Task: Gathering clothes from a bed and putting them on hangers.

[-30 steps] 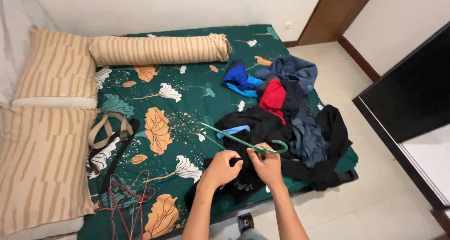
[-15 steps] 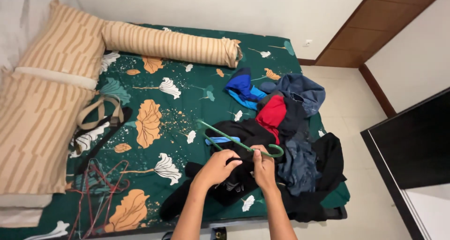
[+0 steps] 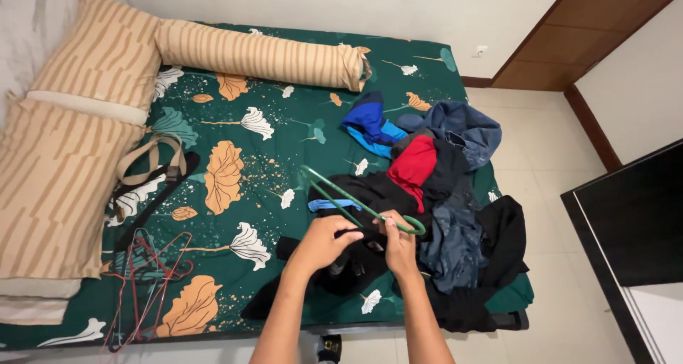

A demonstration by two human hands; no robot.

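Note:
A green plastic hanger [image 3: 341, 197] is held over a black garment [image 3: 359, 264] at the near edge of the bed [image 3: 235, 193]. My right hand [image 3: 397, 244] grips the hanger by its hooked end. My left hand [image 3: 321, 243] pinches the black fabric and touches the hanger just beside it. A pile of clothes lies to the right: a red piece [image 3: 414, 163], a blue top [image 3: 368, 126], a denim item [image 3: 459, 126] and dark grey and black clothes [image 3: 469, 250].
Striped beige pillows [image 3: 64, 165] and a bolster [image 3: 263, 55] line the bed's left and far sides. Red wire hangers [image 3: 146, 279] and a beige-strapped bag [image 3: 153, 168] lie at left. A dark cabinet [image 3: 633, 222] stands at right on the tiled floor.
The view has shifted a little, so the bed sits lower in it. My hands stay on the hanger and black garment, the fingers working closer together.

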